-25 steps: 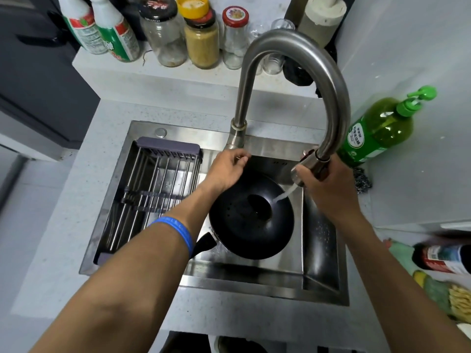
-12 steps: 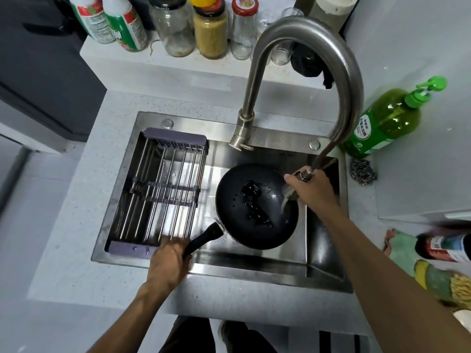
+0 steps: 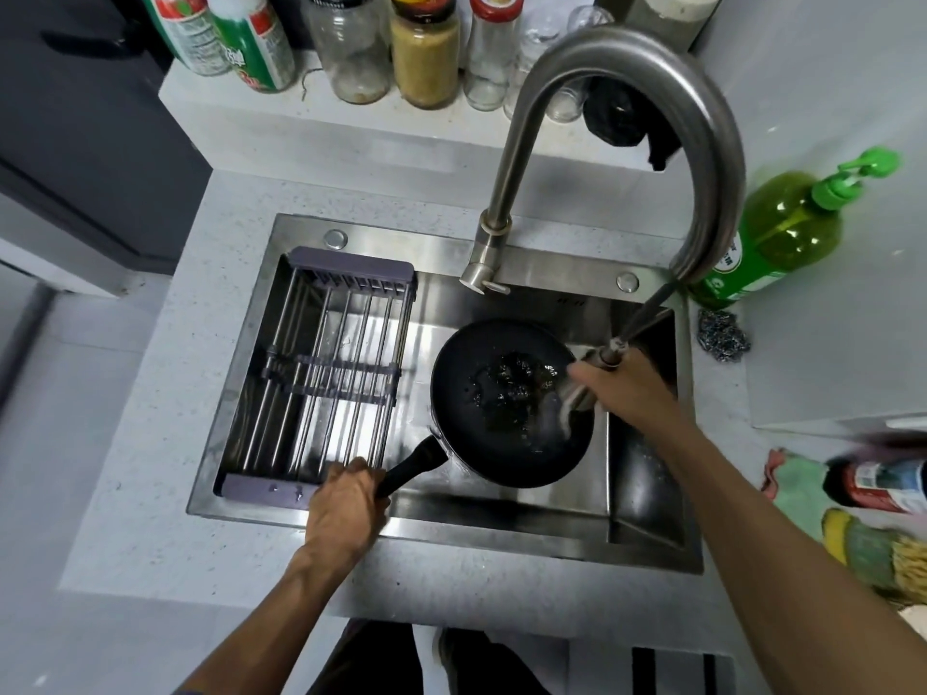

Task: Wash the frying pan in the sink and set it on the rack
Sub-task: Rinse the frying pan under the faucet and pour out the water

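Rinsing is the step in hand: the frying pan (image 3: pixel 509 401) sits in the sink (image 3: pixel 501 531) beside the rack (image 3: pixel 321 373), the left hand (image 3: pixel 343 504) gripping its handle, right hand (image 3: pixel 627 388) fingers curled round the pulled-out spray head (image 3: pixel 609 354). Next likely needs tipping water out. The spray itself is blurred.

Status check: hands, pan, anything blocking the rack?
Left hand grips pan handle. Right hand holds spray head, water hitting pan. Pan in sink, not racked. Rack holds nothing.
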`<action>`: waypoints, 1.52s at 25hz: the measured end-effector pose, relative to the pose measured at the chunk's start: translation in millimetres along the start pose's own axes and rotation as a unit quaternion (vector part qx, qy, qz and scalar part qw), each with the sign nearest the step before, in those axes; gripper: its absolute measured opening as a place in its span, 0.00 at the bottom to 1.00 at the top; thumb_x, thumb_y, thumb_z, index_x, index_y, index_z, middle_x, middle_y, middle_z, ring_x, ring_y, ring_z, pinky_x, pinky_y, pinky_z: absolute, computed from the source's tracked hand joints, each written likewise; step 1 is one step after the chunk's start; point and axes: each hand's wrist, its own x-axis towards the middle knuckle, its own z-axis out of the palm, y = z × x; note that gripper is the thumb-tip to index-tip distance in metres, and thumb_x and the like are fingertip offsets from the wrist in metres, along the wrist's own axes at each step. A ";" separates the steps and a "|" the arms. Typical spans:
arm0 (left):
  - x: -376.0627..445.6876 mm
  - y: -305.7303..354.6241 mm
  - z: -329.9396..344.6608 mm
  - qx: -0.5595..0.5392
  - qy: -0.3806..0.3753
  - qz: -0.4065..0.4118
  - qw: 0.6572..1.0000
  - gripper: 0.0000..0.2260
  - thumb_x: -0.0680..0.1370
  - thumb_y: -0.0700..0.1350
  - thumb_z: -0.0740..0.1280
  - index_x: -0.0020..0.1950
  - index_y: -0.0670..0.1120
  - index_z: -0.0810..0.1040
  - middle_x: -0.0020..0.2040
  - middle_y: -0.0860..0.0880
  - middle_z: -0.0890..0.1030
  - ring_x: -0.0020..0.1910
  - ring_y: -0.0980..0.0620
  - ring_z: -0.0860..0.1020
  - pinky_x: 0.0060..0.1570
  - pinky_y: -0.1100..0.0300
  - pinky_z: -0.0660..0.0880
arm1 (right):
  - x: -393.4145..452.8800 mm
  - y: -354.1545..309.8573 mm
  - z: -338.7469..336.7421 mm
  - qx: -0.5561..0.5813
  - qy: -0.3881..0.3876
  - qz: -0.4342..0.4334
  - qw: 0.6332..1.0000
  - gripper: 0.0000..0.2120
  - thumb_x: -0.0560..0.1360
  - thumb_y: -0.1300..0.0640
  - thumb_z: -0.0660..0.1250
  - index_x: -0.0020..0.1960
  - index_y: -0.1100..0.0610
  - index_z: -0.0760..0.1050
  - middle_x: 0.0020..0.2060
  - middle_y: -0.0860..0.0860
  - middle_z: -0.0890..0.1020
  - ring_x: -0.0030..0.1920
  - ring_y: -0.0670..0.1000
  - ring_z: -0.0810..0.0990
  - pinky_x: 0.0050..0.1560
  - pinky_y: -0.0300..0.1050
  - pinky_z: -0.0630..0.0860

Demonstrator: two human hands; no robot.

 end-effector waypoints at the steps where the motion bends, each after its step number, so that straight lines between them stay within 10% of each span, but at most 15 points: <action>1: -0.2 0.1 -0.3 0.001 0.000 0.001 1.000 0.11 0.75 0.48 0.70 0.58 0.52 0.79 0.43 0.56 0.72 0.44 0.57 0.68 0.43 0.64 0.69 | 0.7 -8.5 9.5 0.041 -0.009 0.005 0.999 0.15 0.69 0.45 0.70 0.32 0.56 0.79 0.24 0.47 0.80 0.25 0.44 0.79 0.29 0.35 0.72; 20: 4.0 -2.8 3.8 -0.010 0.022 0.002 1.000 0.08 0.74 0.48 0.71 0.52 0.51 0.80 0.39 0.56 0.72 0.36 0.57 0.71 0.36 0.67 0.67 | 34.4 -31.4 40.5 0.283 0.017 0.016 0.959 0.15 0.71 0.46 0.74 0.44 0.58 0.82 0.25 0.54 0.80 0.23 0.48 0.76 0.21 0.38 0.71; 32: 2.9 -4.1 3.1 -0.024 0.033 -0.010 0.999 0.06 0.72 0.48 0.72 0.47 0.52 0.79 0.34 0.58 0.70 0.33 0.59 0.69 0.33 0.67 0.63 | 40.3 -21.1 18.3 0.271 0.111 0.022 0.956 0.13 0.64 0.44 0.74 0.42 0.51 0.81 0.27 0.53 0.80 0.25 0.48 0.76 0.26 0.41 0.73; 38: 2.4 -2.3 1.9 -0.034 0.023 -0.026 0.999 0.07 0.72 0.48 0.72 0.44 0.52 0.75 0.33 0.58 0.70 0.31 0.60 0.69 0.30 0.66 0.63 | 44.0 -11.0 -0.5 0.157 0.099 -0.010 0.983 0.20 0.62 0.47 0.71 0.43 0.63 0.80 0.32 0.58 0.82 0.30 0.54 0.75 0.32 0.49 0.73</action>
